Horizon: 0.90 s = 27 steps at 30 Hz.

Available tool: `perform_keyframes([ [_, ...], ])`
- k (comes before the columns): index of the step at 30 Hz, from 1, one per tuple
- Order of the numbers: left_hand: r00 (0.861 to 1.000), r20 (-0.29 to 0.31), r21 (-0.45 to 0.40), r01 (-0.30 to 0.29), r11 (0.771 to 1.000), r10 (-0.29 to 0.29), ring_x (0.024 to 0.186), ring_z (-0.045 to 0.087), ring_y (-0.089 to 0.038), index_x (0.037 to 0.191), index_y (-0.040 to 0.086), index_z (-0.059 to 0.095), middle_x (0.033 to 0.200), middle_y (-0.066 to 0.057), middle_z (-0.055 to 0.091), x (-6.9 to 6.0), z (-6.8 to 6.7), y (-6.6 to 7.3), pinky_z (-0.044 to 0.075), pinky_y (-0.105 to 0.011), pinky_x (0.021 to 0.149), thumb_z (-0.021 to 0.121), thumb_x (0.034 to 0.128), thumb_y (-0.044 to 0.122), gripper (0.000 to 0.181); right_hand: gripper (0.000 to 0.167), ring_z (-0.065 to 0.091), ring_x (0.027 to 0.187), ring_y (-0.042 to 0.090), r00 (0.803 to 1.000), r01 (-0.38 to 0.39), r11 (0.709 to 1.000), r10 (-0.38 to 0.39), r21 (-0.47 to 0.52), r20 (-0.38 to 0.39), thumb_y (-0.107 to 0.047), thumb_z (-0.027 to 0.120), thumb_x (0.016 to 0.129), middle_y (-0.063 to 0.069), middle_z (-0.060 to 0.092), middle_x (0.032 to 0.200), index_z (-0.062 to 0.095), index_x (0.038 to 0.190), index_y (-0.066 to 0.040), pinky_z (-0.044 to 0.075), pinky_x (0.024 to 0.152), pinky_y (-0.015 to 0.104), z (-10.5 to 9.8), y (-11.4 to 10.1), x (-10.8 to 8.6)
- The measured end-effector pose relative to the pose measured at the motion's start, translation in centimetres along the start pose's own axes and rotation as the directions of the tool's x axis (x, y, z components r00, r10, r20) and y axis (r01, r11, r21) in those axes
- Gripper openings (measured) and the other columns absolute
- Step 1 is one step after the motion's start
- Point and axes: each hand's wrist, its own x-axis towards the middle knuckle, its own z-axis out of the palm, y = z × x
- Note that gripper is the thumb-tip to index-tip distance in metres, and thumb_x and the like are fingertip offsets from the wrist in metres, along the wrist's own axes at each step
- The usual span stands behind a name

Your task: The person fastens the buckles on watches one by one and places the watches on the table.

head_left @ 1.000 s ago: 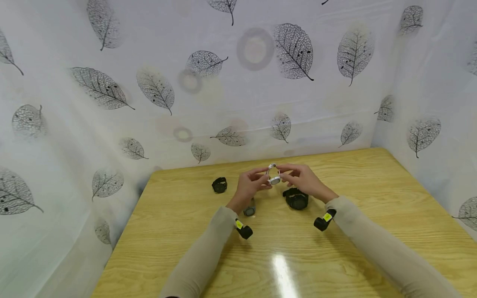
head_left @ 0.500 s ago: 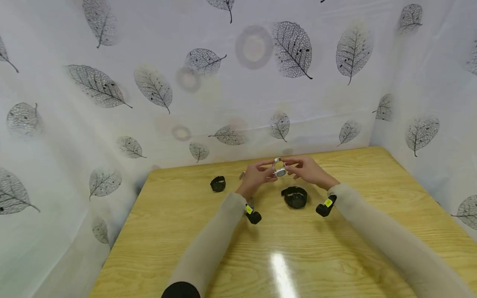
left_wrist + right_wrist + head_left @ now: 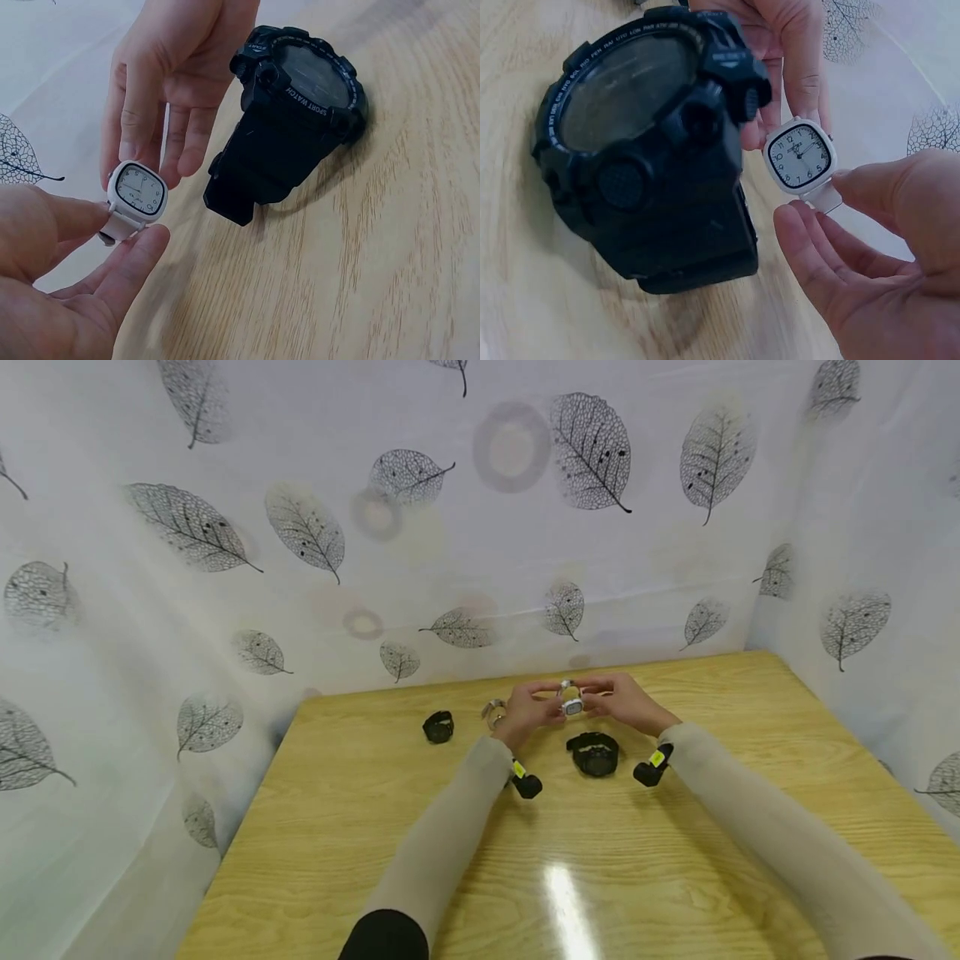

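Both hands hold a white wristwatch (image 3: pixel 573 707) with a squarish face, near the far edge of the table. My left hand (image 3: pixel 531 712) pinches the strap on one side, thumb and fingers curled. From the other side, my right hand (image 3: pixel 622 703) pinches the strap too. In the left wrist view the white watch (image 3: pixel 138 192) has its dial facing up, and in the right wrist view its dial (image 3: pixel 801 156) shows clearly. Just in front of the hands, a big black sports watch (image 3: pixel 597 758) sits on the table.
A smaller black watch (image 3: pixel 438 727) stands farther left on the wooden table (image 3: pixel 360 827). Beside my left hand is a light-coloured watch (image 3: pixel 493 713), partly hidden. A leaf-patterned white curtain (image 3: pixel 480 552) hangs behind the table.
Both hands have carried the white watch to the right and slightly farther away. The light-coloured watch has come into view beside the left hand; a grey watch is now hidden behind the left wrist.
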Motion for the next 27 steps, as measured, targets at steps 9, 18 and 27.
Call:
perform_keyframes([
  [9,1.000,-0.025,0.077,0.012,0.997,-0.010,0.085,0.075,-0.036,0.125,-0.003,0.070,0.106,-0.022,0.073,0.6,0.4,-0.2,0.063,-0.040,0.079,0.067,0.0964,-0.006,0.029,0.043,0.067,0.109,0.047,0.999,-0.025,1.000,0.025,0.018,-0.022,0.000,0.054,0.105,0.038,0.054,0.135,0.048,0.146,0.011,0.058,0.093,0.047,0.0,0.8,0.6],
  [18,0.999,-0.035,0.139,0.032,0.990,-0.027,0.082,0.074,-0.032,0.122,-0.001,0.073,0.097,-0.017,0.071,0.9,0.6,-0.7,0.064,-0.036,0.073,0.068,0.0965,-0.004,0.026,0.044,0.064,0.115,0.046,0.998,-0.062,0.996,0.063,0.062,-0.007,0.003,0.053,0.104,0.038,0.047,0.144,0.045,0.147,0.013,0.057,0.095,0.045,0.2,1.0,0.5],
  [27,0.998,-0.051,0.254,0.032,0.967,-0.019,0.070,0.072,-0.024,0.120,0.001,0.074,0.089,-0.012,0.073,0.9,0.7,-0.9,0.062,-0.032,0.061,0.070,0.0968,0.001,0.024,0.043,0.069,0.106,0.040,0.997,-0.071,0.997,0.071,0.006,-0.022,-0.001,0.056,0.105,0.035,0.051,0.143,0.049,0.145,0.012,0.061,0.088,0.039,0.1,1.5,0.7],
])
